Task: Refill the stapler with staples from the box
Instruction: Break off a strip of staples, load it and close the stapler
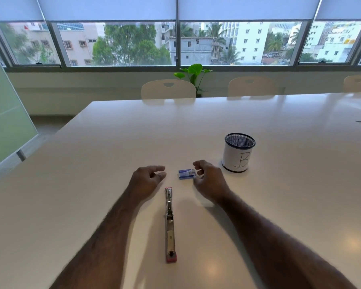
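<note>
With the stapler [170,224] lying unfolded at 6 o'clock and both grips empty and half-curled, our right hand [208,179] could knock the staple box [187,173] along the bench [92,163], spilling strips.

Soft daylight comes through the windows [175,43]; the glossy table [92,163] shows pale glare near its front edge. Wide-angle bending warps the edges.

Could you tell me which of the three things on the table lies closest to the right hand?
The small blue staple box: it sits right at the right hand's fingertips, unlike the opened stapler and mesh cup.
</note>
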